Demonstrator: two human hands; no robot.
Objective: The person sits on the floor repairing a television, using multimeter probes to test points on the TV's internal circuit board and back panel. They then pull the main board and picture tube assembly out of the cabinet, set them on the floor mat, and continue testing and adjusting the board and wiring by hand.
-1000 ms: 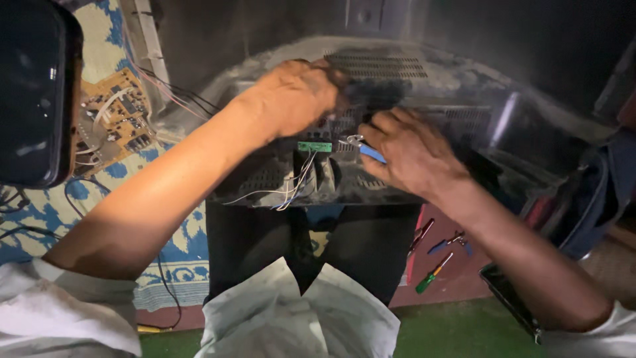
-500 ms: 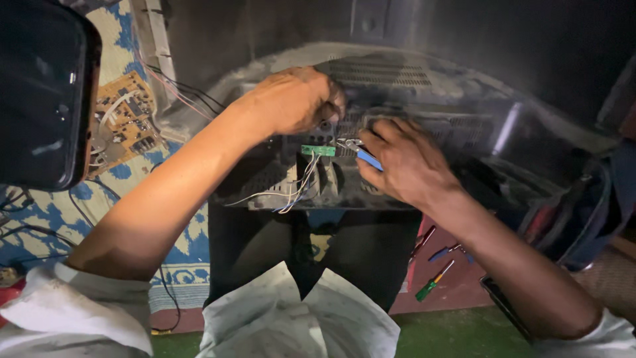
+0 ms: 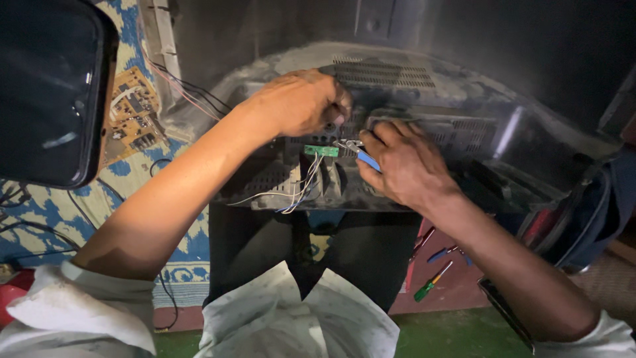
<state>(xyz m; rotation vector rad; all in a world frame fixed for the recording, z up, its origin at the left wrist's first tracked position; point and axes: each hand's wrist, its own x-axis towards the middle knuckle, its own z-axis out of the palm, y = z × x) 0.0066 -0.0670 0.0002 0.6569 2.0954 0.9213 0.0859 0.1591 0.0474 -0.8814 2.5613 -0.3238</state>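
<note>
Dusty grey television back cover [image 3: 464,126], vented, lying across the lap. Left hand [image 3: 301,103] curled against its middle ridge, grip unclear. Right hand [image 3: 404,162] clamped on blue-handled pliers [image 3: 358,154], long axis slanting up-left, tip toward small green circuit board [image 3: 321,150] trailing thin wires [image 3: 298,192].

A brown circuit board [image 3: 132,113] lies beyond a green-handled screwdriver [image 3: 432,282].

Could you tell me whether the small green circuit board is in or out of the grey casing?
Out: the small green circuit board hangs outside the grey casing on thin wires.
</note>
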